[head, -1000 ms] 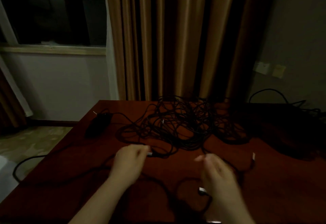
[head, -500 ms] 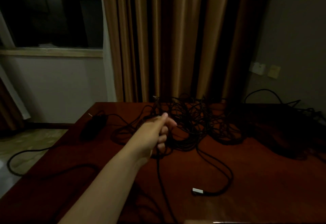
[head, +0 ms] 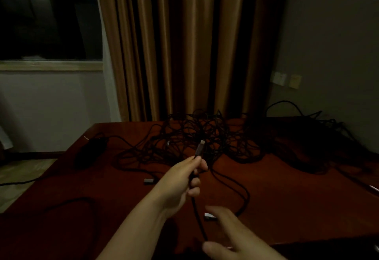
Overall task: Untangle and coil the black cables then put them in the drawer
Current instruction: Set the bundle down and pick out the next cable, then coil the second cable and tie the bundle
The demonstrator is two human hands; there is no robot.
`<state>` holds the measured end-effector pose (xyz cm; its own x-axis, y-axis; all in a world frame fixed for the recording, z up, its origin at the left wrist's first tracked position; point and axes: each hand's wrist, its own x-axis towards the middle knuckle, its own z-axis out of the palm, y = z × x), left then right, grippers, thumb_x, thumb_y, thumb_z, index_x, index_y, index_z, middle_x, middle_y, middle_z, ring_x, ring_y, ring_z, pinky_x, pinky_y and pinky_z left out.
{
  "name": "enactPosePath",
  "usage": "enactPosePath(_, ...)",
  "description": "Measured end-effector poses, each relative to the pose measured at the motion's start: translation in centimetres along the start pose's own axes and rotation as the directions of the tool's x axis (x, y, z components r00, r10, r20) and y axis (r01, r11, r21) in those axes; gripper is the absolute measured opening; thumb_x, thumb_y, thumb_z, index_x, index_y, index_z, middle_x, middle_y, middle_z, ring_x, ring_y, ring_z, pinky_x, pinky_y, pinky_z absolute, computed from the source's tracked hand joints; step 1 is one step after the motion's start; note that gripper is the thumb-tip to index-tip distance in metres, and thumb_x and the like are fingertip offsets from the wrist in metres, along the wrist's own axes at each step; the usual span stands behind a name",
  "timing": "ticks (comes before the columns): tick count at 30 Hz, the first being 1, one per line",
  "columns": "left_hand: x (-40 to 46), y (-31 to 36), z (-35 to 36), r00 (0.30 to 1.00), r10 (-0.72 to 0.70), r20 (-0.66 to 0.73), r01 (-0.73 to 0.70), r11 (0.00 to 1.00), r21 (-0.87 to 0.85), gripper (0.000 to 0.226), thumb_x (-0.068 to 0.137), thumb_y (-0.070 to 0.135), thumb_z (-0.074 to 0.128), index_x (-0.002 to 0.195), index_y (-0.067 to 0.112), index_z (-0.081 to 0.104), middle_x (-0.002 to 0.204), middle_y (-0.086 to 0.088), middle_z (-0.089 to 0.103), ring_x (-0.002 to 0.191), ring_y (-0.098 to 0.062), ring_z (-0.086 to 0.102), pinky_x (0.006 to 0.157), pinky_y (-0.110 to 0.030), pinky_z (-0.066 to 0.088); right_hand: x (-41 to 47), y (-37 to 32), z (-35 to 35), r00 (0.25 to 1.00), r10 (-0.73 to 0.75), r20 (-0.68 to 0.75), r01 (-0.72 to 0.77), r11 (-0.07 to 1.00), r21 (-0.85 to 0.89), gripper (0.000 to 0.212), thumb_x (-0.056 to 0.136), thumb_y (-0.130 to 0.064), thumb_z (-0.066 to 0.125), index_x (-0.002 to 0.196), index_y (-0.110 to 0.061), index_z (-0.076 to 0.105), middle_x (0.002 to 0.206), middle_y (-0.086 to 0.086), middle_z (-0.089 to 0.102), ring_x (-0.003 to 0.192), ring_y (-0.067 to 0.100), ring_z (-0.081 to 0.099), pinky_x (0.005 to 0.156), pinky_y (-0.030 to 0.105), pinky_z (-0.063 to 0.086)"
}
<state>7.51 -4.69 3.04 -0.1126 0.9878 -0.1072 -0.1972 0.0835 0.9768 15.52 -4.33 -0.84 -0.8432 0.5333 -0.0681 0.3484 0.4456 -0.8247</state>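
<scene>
Just beyond the left hand (head: 181, 179), which grips one black cable (head: 196, 214) plug-up, the tangle (head: 205, 136) lies mid-table (head: 287, 198); held cable runs back toward the right hand (head: 231, 231), open, fingers spread, nearer its slack. Tangle: thin, dark, knotted loops

A dark reddish-brown wooden table (head: 287, 194) fills the near part of the dim room. Behind its far edge hang long, pleated golden-brown curtains (head: 184, 44). To the far left is a dark window (head: 47, 15) above a pale stone sill (head: 51, 65), with a white wall (head: 57, 99) below it. On the grey wall at the far right sit a white wall socket plate (head: 279, 78) and, just beside it, a yellowish square plate (head: 295, 81). Pale mottled floor (head: 18, 175) shows at the left.
</scene>
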Motion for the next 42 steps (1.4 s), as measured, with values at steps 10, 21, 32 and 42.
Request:
enactPosePath(10,-4.9,-1.1,-1.8,0.999,0.02,-0.036,-0.023,0.998,-0.066,0.031,0.101,0.027,0.034,0.075,0.013,0.044,0.06,0.006,0.042,0.048,-0.005,0.029,0.042,-0.017,0.02,-9.9,3.2,-2.6,0.928,0.163,-0.336,-0.152,0.987,0.059,0.022,0.086,-0.029,0.066,0.064,-0.027,0.064,0.061,-0.008,0.057,0.059,0.001,0.052,0.059,0.015,0.04)
enactPosePath(21,-13.4,-9.5,2.2,0.993,-0.052,-0.109,0.095,0.888,0.449,0.039,0.102,0.034,0.035,0.08,0.016,0.062,0.072,-0.001,0.066,0.069,-0.015,0.061,0.072,-0.035,0.049,-15.0,0.6,1.8,0.854,-0.237,-0.463,0.137,0.962,-0.238,0.022,0.086,-0.022,0.062,0.072,-0.037,0.055,0.089,-0.018,0.048,0.093,-0.002,0.048,0.076,0.006,0.037)
enactPosePath(32,-24.1,-11.0,3.5,0.935,-0.25,0.251,0.241,0.968,0.068,0.05,0.088,0.055,0.033,0.083,0.01,0.055,0.056,-0.007,0.062,0.035,-0.005,0.023,0.038,-0.016,0.014,-20.8,-0.3,7.3,0.91,-0.244,-0.336,0.17,0.957,-0.236,0.023,0.089,-0.026,0.057,0.067,-0.032,0.061,0.066,-0.012,0.061,0.059,0.003,0.056,0.055,0.013,0.039)
enactPosePath(42,-29.4,-12.7,3.5,0.981,0.191,0.041,-0.189,0.981,-0.049,0.028,0.082,0.04,0.044,0.07,0.015,0.046,0.047,0.002,0.043,0.046,-0.011,0.036,0.054,-0.027,0.03,-25.5,-0.8,10.3,0.93,0.096,-0.355,0.164,0.756,0.634,0.032,0.077,-0.034,0.048,0.065,-0.005,0.054,0.043,0.001,0.031,0.031,0.008,0.026,0.032,0.016,0.026)
